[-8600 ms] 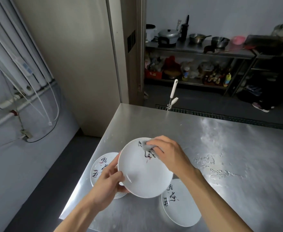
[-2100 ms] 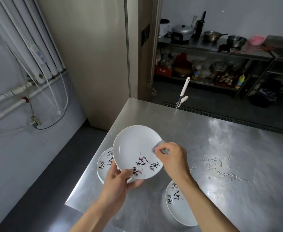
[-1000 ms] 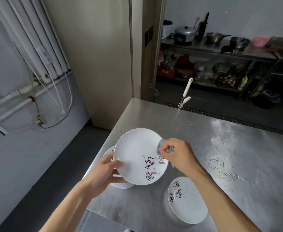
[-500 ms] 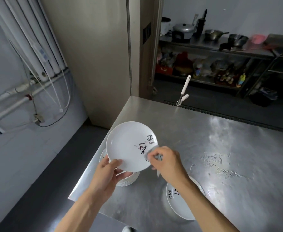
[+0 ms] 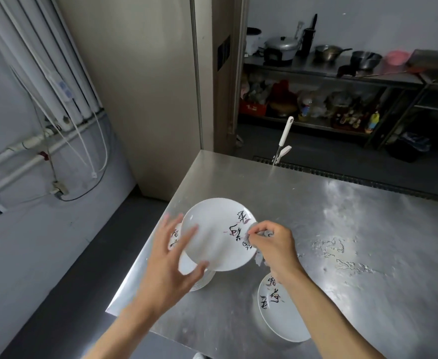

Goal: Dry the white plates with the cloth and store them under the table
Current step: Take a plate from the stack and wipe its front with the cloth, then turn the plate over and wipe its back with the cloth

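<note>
I hold a white plate point(image 5: 212, 234) with black brush lettering, tilted above the table's left corner. My right hand point(image 5: 275, 244) pinches a grey cloth point(image 5: 260, 258) against the plate's right rim. My left hand point(image 5: 171, 263) has its fingers spread and straight; they lie across the plate's left side, and the thumb touches its lower edge. Directly beneath is a stack of white plates point(image 5: 205, 279). One more lettered plate point(image 5: 277, 314) lies flat under my right forearm.
The steel table point(image 5: 342, 216) has water drops point(image 5: 337, 252) to the right of my hands. Its left edge and near corner are close to the stack. A white-handled tool point(image 5: 284, 136) sticks up at the far edge. Shelves with pots stand beyond.
My left hand has let go of its grip on the lower rim and spread its fingers over the plate's left side. The lettering has turned toward the right rim, where the cloth stays.
</note>
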